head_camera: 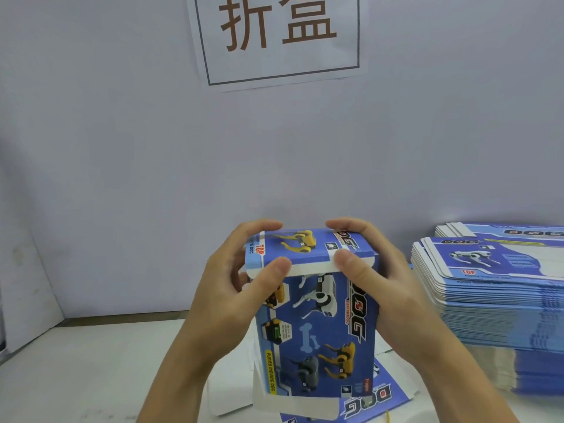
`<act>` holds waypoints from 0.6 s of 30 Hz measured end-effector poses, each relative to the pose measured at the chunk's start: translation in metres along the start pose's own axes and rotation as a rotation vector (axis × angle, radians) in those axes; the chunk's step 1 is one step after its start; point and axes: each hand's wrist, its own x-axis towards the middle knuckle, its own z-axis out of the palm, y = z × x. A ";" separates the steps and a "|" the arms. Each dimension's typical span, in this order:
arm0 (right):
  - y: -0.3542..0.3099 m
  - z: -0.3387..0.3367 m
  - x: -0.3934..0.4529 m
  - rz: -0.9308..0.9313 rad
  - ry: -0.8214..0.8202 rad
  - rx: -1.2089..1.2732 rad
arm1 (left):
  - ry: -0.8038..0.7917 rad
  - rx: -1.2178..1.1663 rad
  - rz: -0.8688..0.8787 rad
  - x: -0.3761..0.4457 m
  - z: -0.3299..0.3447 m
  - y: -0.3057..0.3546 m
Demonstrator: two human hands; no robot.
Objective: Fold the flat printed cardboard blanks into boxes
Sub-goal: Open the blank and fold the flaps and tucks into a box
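We've got one box [314, 315] held by both hands: left hand [235, 288] and right hand [369, 279] each curl round its top end, thumbs pressing the flap down. It stands upright, long axis vertical. Under the grip lies one flat blank [366, 404] on the desk [91, 377]; right of it, two stacks of blanks [494, 300].

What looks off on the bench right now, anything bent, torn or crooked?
Nothing looks damaged. The box stands upright, both hands pressing its top flap shut; the bottom flaps remain unfolded. The stack of flat blanks at right is slightly fanned, not toppling. One blank lies under the box.
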 end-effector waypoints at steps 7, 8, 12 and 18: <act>0.001 0.006 0.000 -0.068 0.092 -0.048 | 0.076 0.072 0.076 0.000 0.004 -0.004; 0.001 0.008 0.000 -0.060 0.089 -0.045 | 0.094 0.033 0.072 0.000 0.007 -0.003; -0.002 0.012 0.001 -0.053 0.113 -0.080 | 0.163 -0.125 0.031 0.003 0.018 0.001; -0.008 0.013 0.003 -0.076 0.134 -0.075 | 0.203 -0.096 0.069 0.004 0.026 0.010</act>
